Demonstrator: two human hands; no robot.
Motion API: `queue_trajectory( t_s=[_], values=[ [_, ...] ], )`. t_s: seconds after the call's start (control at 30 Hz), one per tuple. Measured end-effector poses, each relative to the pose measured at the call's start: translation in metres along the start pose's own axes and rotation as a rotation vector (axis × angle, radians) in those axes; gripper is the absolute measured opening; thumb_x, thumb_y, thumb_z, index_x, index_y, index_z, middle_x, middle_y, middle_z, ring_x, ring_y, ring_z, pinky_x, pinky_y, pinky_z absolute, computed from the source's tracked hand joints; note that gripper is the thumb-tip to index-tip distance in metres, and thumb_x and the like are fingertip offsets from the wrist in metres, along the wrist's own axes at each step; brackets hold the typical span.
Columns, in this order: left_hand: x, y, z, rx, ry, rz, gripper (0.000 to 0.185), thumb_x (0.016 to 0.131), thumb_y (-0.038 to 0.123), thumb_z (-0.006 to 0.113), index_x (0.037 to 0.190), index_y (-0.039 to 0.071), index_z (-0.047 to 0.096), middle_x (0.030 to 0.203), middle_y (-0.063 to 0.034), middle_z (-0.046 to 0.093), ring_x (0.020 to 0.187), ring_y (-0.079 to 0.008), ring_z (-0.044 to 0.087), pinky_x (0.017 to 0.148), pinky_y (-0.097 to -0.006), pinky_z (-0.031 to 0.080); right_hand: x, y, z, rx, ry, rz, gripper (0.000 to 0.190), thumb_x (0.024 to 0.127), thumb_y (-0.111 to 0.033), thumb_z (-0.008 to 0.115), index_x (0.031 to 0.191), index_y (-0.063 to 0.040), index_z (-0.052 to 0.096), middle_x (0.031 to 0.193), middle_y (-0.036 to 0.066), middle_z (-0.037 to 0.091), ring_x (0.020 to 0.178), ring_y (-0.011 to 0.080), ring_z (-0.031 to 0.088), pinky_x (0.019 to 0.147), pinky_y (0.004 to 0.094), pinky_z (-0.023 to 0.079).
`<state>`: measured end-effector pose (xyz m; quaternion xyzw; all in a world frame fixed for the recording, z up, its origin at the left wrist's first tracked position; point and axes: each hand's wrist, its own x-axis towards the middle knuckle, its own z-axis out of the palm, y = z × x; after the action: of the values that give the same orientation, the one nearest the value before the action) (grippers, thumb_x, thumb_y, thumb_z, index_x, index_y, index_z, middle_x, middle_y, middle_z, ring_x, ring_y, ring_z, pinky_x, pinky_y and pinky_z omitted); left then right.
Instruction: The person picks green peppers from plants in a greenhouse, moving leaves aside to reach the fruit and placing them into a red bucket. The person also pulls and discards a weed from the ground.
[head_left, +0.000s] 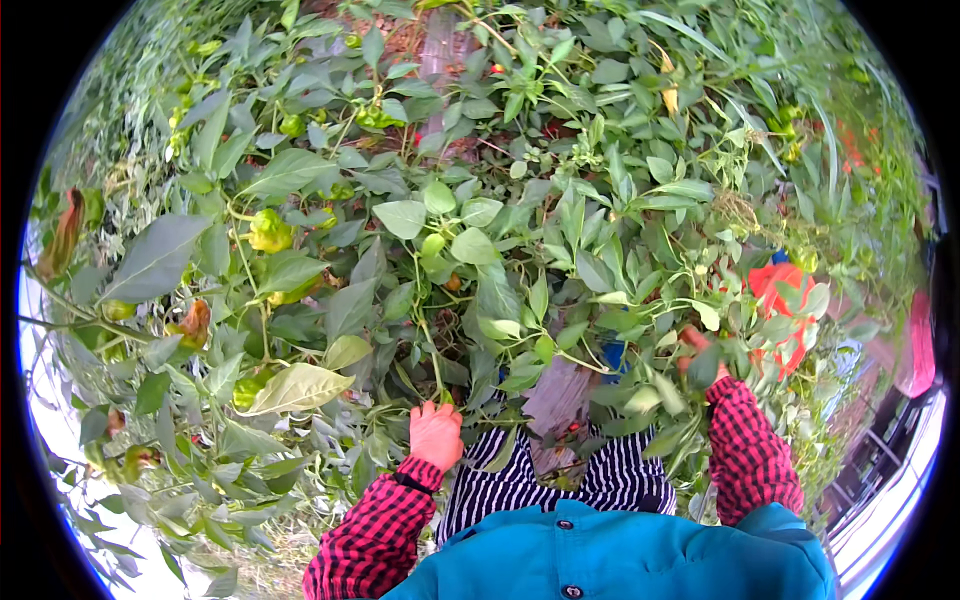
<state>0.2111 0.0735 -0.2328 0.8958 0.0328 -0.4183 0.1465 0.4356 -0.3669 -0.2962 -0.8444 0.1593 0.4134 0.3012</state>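
Note:
Pepper plants with dense green leaves fill the space before me. My left hand (436, 436) is low among them, its fingers curled at the lower end of a green pepper stem (427, 341); whether it grips the stem is not clear. My right hand (697, 346) reaches into foliage on the right, partly covered by a dark leaf (703, 366); what it touches is hidden. Just right of that hand, an orange-red plastic bag (780, 289) shows through the leaves. Wrinkled yellow-green peppers (270, 231) hang on the left, away from both hands.
A weathered wooden board (559, 394) lies between my legs in striped trousers (495, 480). Something blue (615, 356) shows behind leaves near it. Shrivelled brown peppers (196, 324) hang at left. A pink object (916, 345) is at the far right edge.

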Motion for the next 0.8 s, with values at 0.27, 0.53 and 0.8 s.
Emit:
queue_trajectory(
  t_s=[0.27, 0.53, 0.8],
  values=[
    [0.005, 0.001, 0.008, -0.013, -0.110, -0.022, 0.027, 0.068, 0.021, 0.059, 0.091, 0.010, 0.067, 0.103, -0.0081, 0.057, 0.104, -0.0319, 0.047, 0.088, -0.0461, 0.036, -0.077, -0.281, 0.044, -0.063, -0.838, -0.663, 0.033, 0.077, 0.004, 0.049, 0.108, 0.001, 0.060, 0.101, 0.010, 0.066, 0.090, 0.0166, 0.063, 0.081, 0.0286, 0.050],
    [-0.001, 0.004, 0.019, -0.054, 0.030, -0.072, 0.032, 0.065, 0.023, 0.060, 0.094, 0.011, 0.064, 0.101, -0.0089, 0.057, 0.106, -0.0288, 0.046, 0.088, -0.0468, 0.037, 0.006, -0.244, 0.295, -0.362, -0.470, -0.948, 0.040, 0.079, -0.002, 0.049, 0.119, -0.005, 0.049, 0.104, 0.011, 0.058, 0.085, 0.0229, 0.056, 0.076, 0.0331, 0.046],
    [-0.012, -0.004, 0.017, -0.196, 0.117, -0.051, 0.030, 0.063, 0.020, 0.063, 0.091, 0.012, 0.064, 0.102, -0.0065, 0.055, 0.102, -0.0301, 0.046, 0.084, -0.0451, 0.038, 0.113, -0.205, 0.378, 0.759, -0.484, -0.028, 0.038, 0.086, -0.011, 0.059, 0.123, -0.007, 0.048, 0.097, 0.010, 0.061, 0.075, 0.0220, 0.061, 0.058, 0.0335, 0.052]
  ],
)
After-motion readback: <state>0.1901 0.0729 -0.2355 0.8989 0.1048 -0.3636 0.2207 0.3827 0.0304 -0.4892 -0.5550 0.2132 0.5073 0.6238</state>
